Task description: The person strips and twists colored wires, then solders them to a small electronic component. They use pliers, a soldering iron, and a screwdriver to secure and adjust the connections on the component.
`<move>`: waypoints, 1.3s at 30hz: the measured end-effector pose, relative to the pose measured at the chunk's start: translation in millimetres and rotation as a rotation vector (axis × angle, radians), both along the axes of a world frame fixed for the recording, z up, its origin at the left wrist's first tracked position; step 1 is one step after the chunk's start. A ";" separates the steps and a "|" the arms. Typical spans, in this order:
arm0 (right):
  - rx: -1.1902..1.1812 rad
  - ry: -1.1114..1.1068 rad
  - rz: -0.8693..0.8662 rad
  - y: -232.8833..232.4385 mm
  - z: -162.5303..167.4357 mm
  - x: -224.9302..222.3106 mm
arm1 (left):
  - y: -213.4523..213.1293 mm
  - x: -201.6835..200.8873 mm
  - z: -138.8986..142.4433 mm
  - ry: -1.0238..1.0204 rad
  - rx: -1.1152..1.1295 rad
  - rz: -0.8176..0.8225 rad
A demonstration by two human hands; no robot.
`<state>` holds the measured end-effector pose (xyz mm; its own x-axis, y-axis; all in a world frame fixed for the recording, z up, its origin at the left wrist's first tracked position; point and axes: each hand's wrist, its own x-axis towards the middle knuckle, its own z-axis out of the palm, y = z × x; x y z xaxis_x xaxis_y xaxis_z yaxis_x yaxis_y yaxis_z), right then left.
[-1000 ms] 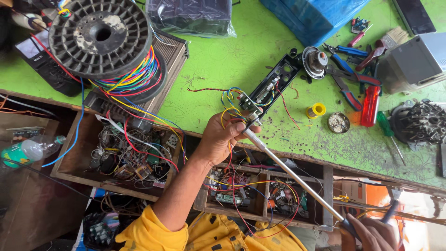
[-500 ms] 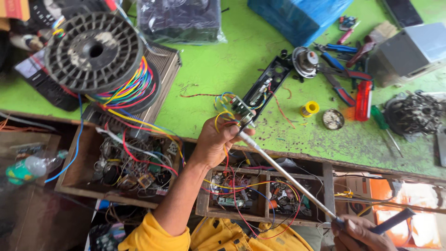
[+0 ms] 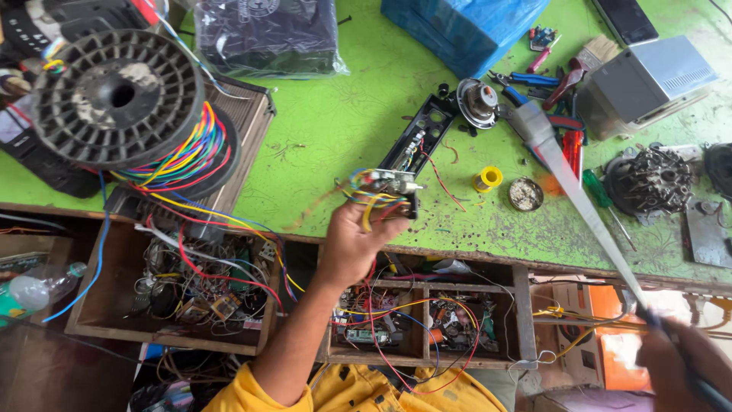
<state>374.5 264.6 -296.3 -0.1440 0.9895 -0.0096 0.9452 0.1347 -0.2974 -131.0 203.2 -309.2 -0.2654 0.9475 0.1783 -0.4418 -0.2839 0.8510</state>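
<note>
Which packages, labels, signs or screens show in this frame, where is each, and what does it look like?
Clear plastic bag: top centre of the green bench, holding folded dark cloth with a pale round print.
Blue plastic-wrapped bundle: top, right of the bag, bulky, crinkled.
Dark flat screen device: top right corner, slim rectangle, unlit.
Silver-grey box: right, below that device, rectangular metal casing.

Yellow sleeve [image 3: 244, 393] pushed up, forearm bare; yellow garment below.

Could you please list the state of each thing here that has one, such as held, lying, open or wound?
left hand: shut on circuit board, raised over bench.
right hand: grips soldering iron, blurred.
wire spool: lying flat, wound with coloured wire.
solder roll: lying on green table.
wooden drawers: open, full of parts.
</note>
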 end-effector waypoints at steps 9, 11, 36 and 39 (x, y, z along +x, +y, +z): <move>0.511 -0.348 0.030 72.2 21.9 -165.3 | -6.8 11.5 23.7 0.831 0.024 0.382; 0.468 -0.341 0.051 84.6 22.7 -168.0 | -10.7 13.9 25.3 0.638 -0.078 0.243; -0.299 1.272 0.141 -30.9 8.7 -316.3 | -21.0 8.0 -8.5 -0.114 0.006 -0.032; -0.181 0.954 0.191 -32.3 15.7 -309.7 | -18.6 14.1 -9.1 -0.108 -0.030 0.019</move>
